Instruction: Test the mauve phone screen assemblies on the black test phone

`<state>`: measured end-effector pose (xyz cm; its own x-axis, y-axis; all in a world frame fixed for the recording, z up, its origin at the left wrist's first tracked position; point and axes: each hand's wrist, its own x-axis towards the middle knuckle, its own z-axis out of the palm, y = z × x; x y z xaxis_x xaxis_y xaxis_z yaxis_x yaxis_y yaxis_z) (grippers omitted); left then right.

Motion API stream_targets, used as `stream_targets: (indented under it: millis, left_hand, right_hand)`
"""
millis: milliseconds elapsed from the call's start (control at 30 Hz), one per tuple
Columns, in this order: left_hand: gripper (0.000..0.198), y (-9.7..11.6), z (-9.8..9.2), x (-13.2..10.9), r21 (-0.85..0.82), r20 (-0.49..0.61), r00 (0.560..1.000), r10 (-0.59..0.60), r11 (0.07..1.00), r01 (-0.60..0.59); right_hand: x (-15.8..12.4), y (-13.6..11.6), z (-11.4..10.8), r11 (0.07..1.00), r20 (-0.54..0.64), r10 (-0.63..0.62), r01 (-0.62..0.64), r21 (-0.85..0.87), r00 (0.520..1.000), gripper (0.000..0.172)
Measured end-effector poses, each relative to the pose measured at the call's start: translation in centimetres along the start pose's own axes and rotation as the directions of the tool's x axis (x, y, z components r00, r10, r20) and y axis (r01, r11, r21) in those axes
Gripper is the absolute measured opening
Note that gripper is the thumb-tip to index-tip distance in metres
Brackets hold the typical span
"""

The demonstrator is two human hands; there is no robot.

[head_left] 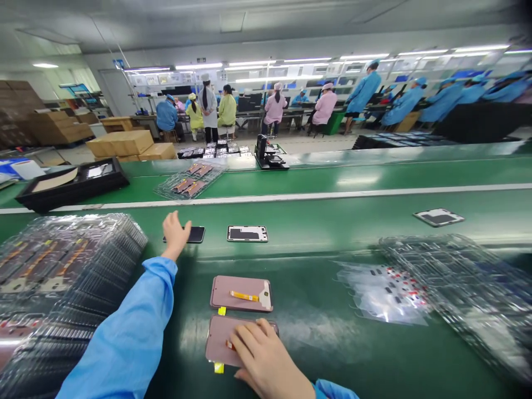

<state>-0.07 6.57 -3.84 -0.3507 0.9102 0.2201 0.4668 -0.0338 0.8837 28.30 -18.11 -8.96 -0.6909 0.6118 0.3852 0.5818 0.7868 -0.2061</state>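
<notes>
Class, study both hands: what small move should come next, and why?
Probably the left hand should close on the dark phone-shaped part: it is spread over one end of that part, thumb apart from the fingers, while the right hand rests on the lower pink-backed display panel.

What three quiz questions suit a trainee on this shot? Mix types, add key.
1. Which is the left hand nearest?
A) clear bags
B) dark slab
C) stacked trays

2. True or false: the right hand covers part of the nearer pinkish panel.

3. Fill in: the small tab at that panel's edge is ____ in colour.

Key: 1 B; 2 true; 3 yellow.
</notes>
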Motion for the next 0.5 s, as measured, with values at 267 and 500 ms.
stream_targets:
  millis: [267,500]
  left_hand:
    - [0.063,-0.5,8.9,-0.1,0.127,0.538,0.828,0.157,0.956,-0.264]
    - [0.069,-0.4,6.0,-1.1,0.005,0.459,0.868,0.189,0.977,-0.215]
  right_hand:
    - [0.6,0.3,1.0,0.962,-0.298,-0.253,0.207,-0.177,0.920,0.036]
    - [-0.4,2.7,-3.6,0.977,-0.407,0.025,0.064,0.204,0.913,0.027]
